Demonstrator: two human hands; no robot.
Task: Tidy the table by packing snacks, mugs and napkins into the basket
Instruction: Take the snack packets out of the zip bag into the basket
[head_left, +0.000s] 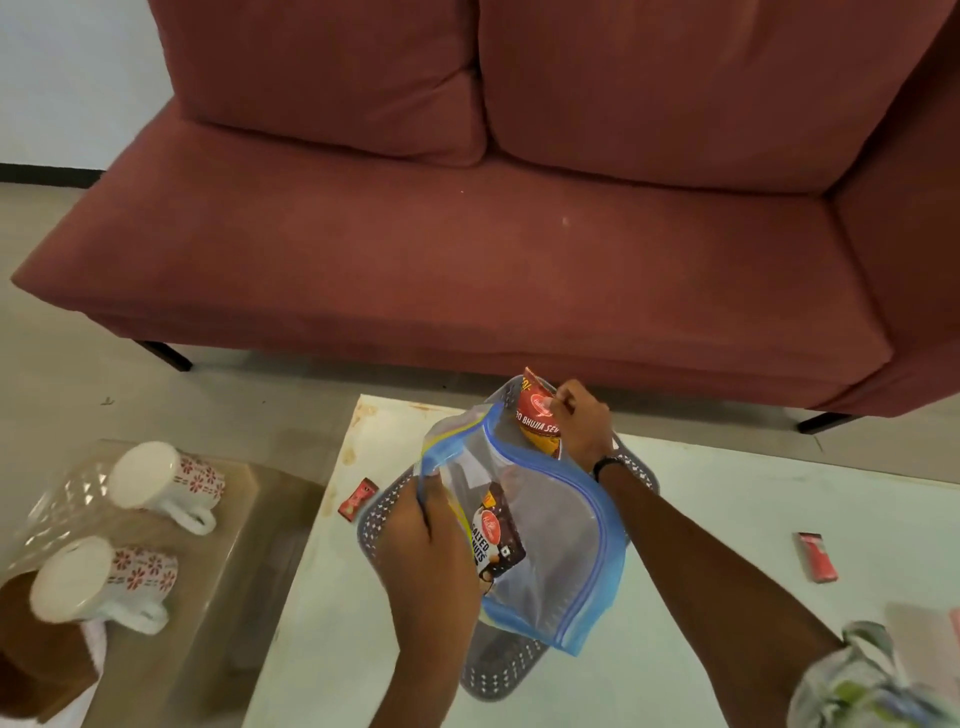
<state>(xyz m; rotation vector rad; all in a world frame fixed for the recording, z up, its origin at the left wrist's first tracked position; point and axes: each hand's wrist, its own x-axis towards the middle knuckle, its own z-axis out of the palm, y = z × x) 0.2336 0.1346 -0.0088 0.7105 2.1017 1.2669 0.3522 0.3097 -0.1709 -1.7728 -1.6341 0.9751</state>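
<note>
My left hand grips the near edge of a clear zip bag with a blue rim, held open over a grey perforated basket on the white table. A dark salted-peanuts packet lies inside the bag. My right hand holds a red and orange bhujia snack packet at the bag's far opening. Two white mugs with red flower prints lie on their sides on a low glass side table at the left.
A small red sachet lies on the table left of the basket, and another red packet lies at the right. A red sofa stands beyond the table. Patterned cloth sits at the lower right corner.
</note>
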